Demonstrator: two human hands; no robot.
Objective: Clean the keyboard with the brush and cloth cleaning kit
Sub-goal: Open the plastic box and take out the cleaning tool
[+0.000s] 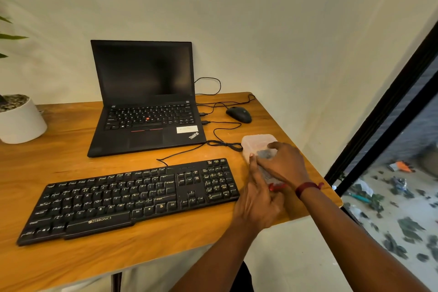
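Presently, on your wooden desk: one black keyboard, lying flat at the front, untouched. Just beside its right end, one translucent plastic case, contents blurred. Your right hand rests on top of the case, fingers spread; your left hand presses against its near side. Whether either hand truly grips it, you cannot tell. Behind: open laptop, black mouse, white plant pot.

Keyboard reads "ZEBRONICS"; laptop reads "ThinkPad".
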